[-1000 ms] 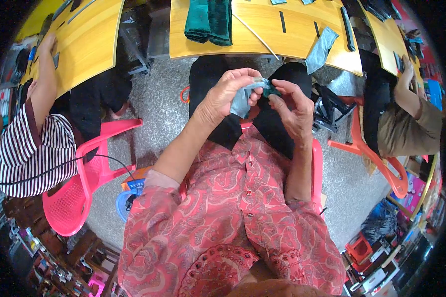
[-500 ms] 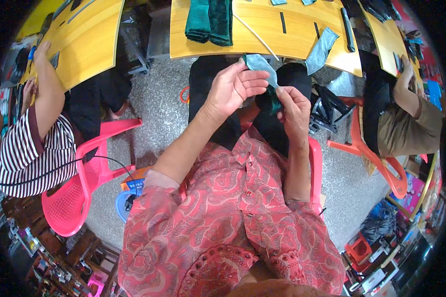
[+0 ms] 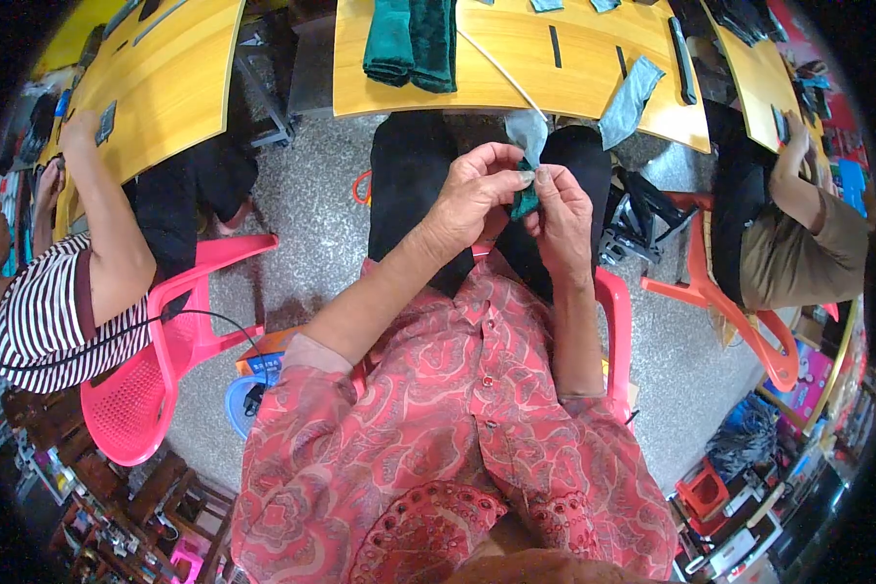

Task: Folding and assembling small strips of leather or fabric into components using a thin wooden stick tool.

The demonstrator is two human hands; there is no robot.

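Above my lap, just off the table's front edge, my left hand (image 3: 482,195) and my right hand (image 3: 561,209) meet at a small fabric piece (image 3: 527,134). Its upper part is pale blue-grey; the part between my hands is dark green and velvety. The thumb and fingers of both hands pinch it, thumbs almost touching. My fingers hide much of the green part. On the yellow table (image 3: 496,78) in front lies a thin pale stick (image 3: 499,68), its near end close to the fabric. A similar pale blue-grey fabric piece (image 3: 632,102) hangs over the edge to the right.
Folded dark green velvet cloths (image 3: 411,49) lie on the table's left part. A black bar-shaped tool (image 3: 683,60) lies at its right. Co-workers sit at tables left and right, a pink chair (image 3: 170,360) and an orange chair (image 3: 720,302) beside them. A blue basin (image 3: 243,404) stands on the floor.
My left hand, earlier spread flat beside the fabric, has come down and right and now pinches it. My right hand has shifted slightly left. The co-worker at left has moved an arm.
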